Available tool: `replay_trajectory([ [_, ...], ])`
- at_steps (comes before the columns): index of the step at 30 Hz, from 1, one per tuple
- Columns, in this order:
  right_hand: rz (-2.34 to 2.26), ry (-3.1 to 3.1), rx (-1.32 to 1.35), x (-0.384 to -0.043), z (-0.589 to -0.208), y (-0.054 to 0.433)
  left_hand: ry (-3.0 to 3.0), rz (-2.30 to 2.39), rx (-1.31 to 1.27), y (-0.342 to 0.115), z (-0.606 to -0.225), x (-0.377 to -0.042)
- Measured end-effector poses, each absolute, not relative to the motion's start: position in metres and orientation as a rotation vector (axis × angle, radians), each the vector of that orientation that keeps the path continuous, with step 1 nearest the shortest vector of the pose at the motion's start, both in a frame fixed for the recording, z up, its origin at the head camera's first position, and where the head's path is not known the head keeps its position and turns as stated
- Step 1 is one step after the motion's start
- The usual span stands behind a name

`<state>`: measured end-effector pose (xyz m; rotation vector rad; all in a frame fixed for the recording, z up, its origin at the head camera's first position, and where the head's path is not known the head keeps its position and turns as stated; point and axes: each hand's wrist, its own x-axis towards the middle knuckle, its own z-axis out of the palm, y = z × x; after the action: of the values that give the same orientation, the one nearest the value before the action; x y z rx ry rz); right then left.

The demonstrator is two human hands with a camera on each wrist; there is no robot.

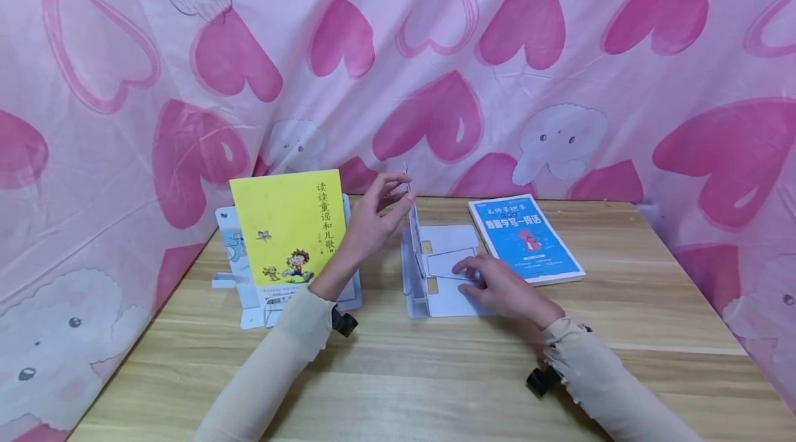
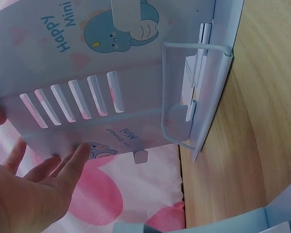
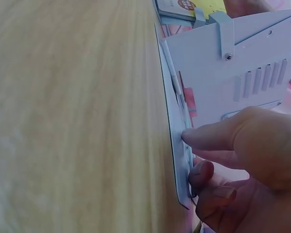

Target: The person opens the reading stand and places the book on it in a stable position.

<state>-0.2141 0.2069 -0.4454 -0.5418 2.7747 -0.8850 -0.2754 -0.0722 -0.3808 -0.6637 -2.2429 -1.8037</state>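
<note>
A pale blue-white metal book stand point(image 1: 450, 300) is on the table, its slotted back panel point(image 2: 136, 73) raised upright from the base plate. My left hand point(image 1: 379, 210) holds the panel near its top edge, thumb and fingers about that edge. The panel's front has blue cartoon dinosaurs and a wire page holder point(image 2: 164, 92). Low behind the panel, my right hand point(image 1: 506, 286) has curled fingers and a thumb at the flat support flap point(image 1: 444, 262) over the base. In the right wrist view the thumb point(image 3: 208, 136) meets the plate, and the palm partly hides the flap.
On the left, a yellow book point(image 1: 282, 221) leans on a second, similar stand point(image 1: 230, 242). A blue book point(image 1: 528, 238) lies flat just beyond my right hand. A pink heart-patterned cloth point(image 1: 429, 117) hangs behind the wooden table point(image 1: 404, 373).
</note>
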Motion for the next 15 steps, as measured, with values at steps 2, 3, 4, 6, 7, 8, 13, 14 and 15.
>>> replay_trajectory([
  [2,-0.890,2.779,-0.525,-0.2144,-0.4459,0.2077,-2.247,-1.811,-0.662,-0.0710,-0.3811,-0.2752],
  [3,-0.894,2.780,-0.516,-0.2145,-0.4462,0.2082,-2.253,-1.813,-0.659,-0.0705,-0.3812,-0.2747],
  [4,-0.899,2.779,-0.506,-0.2146,-0.4465,0.2086,-2.257,-1.816,-0.660,-0.0699,-0.3813,-0.2746],
  [6,-0.911,2.777,-0.491,-0.2148,-0.4469,0.2094,-2.265,-1.817,-0.659,-0.0687,-0.3815,-0.2739],
  [7,-0.918,2.777,-0.487,-0.2148,-0.4470,0.2097,-2.272,-1.813,-0.657,-0.0684,-0.3814,-0.2734],
  [8,-0.926,2.778,-0.485,-0.2147,-0.4470,0.2100,-2.277,-1.807,-0.655,-0.0680,-0.3814,-0.2731],
  [13,-0.987,2.786,-0.499,-0.2140,-0.4451,0.2105,-2.288,-1.783,-0.646,-0.0672,-0.3821,-0.2720],
  [14,-0.999,2.784,-0.502,-0.2136,-0.4445,0.2107,-2.288,-1.781,-0.647,-0.0670,-0.3826,-0.2721],
  [15,-1.008,2.781,-0.505,-0.2133,-0.4439,0.2110,-2.289,-1.781,-0.647,-0.0664,-0.3831,-0.2723],
])
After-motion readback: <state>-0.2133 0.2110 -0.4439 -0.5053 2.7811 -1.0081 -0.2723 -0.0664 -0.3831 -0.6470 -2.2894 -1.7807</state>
